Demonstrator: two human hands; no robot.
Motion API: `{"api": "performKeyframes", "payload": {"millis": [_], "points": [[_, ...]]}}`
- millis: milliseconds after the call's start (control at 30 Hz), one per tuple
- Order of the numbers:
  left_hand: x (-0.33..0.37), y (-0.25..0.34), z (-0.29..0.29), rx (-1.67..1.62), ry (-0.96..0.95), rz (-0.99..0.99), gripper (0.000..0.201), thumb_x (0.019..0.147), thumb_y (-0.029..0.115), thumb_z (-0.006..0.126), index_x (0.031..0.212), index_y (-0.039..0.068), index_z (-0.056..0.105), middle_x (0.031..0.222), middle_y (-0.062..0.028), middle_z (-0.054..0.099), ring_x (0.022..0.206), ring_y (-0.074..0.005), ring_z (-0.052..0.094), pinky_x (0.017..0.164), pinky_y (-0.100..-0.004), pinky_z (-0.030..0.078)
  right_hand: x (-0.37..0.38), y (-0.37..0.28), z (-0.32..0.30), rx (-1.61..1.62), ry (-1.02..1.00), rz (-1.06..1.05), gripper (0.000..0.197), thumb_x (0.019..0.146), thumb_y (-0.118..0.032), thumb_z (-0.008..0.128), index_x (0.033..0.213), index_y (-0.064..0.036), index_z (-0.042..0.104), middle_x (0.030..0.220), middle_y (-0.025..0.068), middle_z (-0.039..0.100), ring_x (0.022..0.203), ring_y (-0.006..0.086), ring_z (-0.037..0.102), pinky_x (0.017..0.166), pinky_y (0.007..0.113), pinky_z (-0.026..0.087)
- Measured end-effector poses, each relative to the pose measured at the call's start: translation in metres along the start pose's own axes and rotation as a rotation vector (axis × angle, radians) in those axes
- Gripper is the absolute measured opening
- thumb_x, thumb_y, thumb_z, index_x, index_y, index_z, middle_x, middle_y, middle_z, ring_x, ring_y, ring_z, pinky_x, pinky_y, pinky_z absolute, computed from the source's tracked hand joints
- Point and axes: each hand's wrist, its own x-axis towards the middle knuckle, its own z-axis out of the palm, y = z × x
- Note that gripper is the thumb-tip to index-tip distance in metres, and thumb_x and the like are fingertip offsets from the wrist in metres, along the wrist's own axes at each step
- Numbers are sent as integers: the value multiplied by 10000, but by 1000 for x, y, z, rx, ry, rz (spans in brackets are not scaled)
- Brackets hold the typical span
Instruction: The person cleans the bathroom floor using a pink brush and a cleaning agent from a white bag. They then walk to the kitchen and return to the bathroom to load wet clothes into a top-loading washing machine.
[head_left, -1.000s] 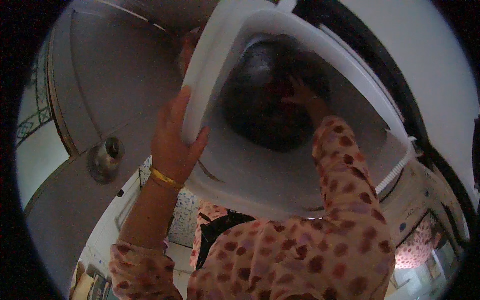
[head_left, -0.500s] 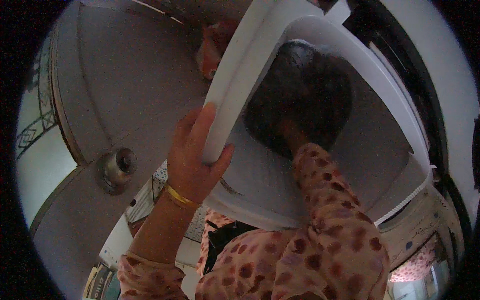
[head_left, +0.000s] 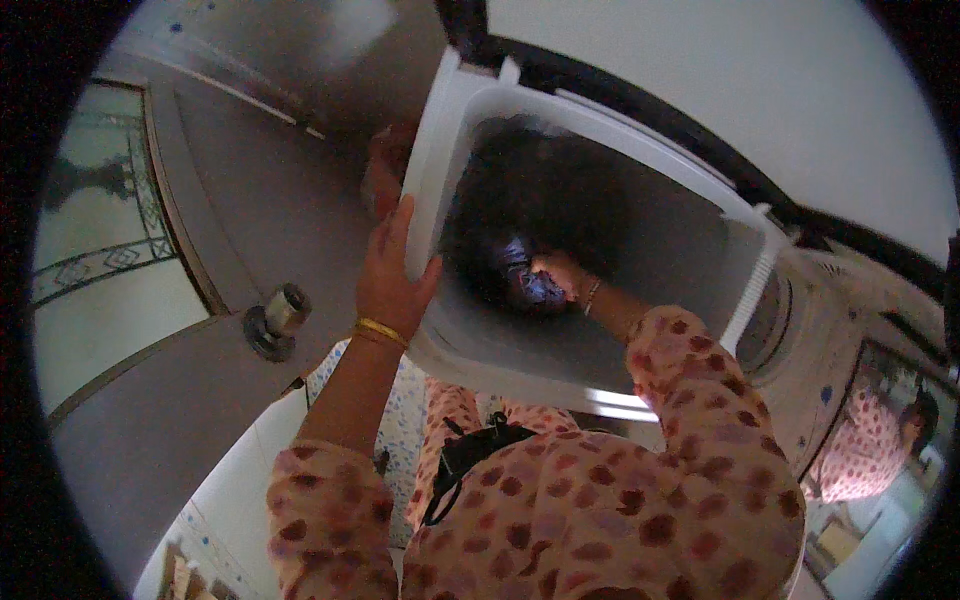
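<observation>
A white top-loading washing machine tub [head_left: 432, 165] stands before me, its interior dark and shadowed. My left hand [head_left: 393, 285] grips the left rim, thumb toward the inside and fingers along the outer edge. Inside the tub, my right hand [head_left: 562, 275] is closed on a crumpled blue-purple patterned cloth [head_left: 540, 290]. Part of that cloth sits under my fingers, and its lower end fades into the dark. What else lies at the tub's bottom cannot be made out.
To the left, a short metal cylinder on a round base [head_left: 285, 310] sticks out from a grey surface. An orange-red item [head_left: 385, 170] is beyond the left rim. A dark-framed mirror [head_left: 880, 430] at right reflects my dotted clothing. Black trim [head_left: 620, 90] runs behind the tub.
My right hand has come up from deep in the tub, and the blue-purple cloth now shows in it. The left hand stays on the rim. My view has shifted and turned.
</observation>
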Motion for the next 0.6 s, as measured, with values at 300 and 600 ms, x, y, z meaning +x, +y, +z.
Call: {"api": "performKeyframes", "payload": {"millis": [300,600], "points": [[-6,-2,5,-46,157,147,784,649,81,656,1321,161,261,1190,-217,420,1071,-367,436,885,-392,381,-250,-155,13,803,262,-375,425,699,-303,492,1019,-24,511,924,122,584,794,278,572,599,455,491],[-7,-1,18,-114,153,107,782,625,40,668,1303,143,291,1269,-194,333,1134,-345,372,936,-382,338,-471,-235,-43,689,734,-1059,386,811,-290,381,1057,-22,512,1034,101,562,934,236,535,823,367,430]]}}
